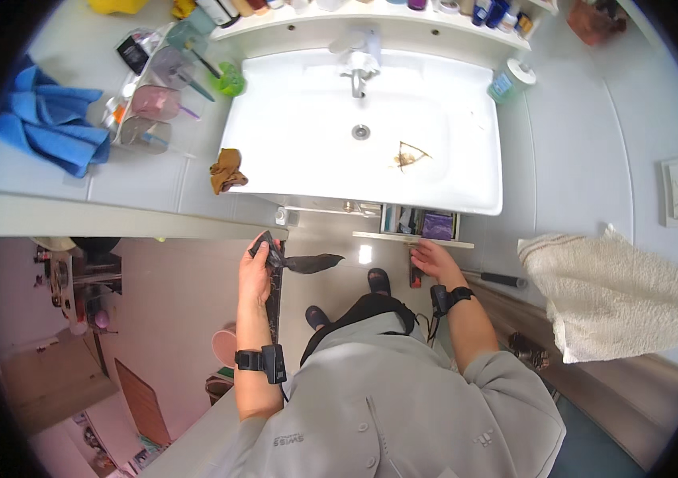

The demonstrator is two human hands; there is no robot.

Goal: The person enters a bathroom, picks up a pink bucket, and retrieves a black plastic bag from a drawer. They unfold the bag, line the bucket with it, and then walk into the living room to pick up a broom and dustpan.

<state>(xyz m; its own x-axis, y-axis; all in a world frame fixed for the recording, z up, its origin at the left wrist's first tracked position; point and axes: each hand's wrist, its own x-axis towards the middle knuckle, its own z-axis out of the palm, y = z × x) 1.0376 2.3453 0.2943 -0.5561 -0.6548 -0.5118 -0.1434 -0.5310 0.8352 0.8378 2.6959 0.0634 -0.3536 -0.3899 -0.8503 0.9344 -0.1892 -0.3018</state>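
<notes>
My left hand grips a crumpled piece of thin black material, likely a plastic bag, whose loose end trails to the right. At the front panel of a pulled-out drawer is my right hand, its fingers slightly spread at the panel's outer side. Nothing shows in its palm. Inside the drawer lie a purple packet and several other small items, partly hidden. Above is a white washbasin with a faucet. A brownish triangular outline marks the basin's right side.
A brown cloth drapes over the basin's left front corner. Tumblers with toothbrushes hang at left, near a blue towel. A green-labelled bottle stands right of the basin. At far right hangs a cream towel; a dark-handled rod juts out nearby.
</notes>
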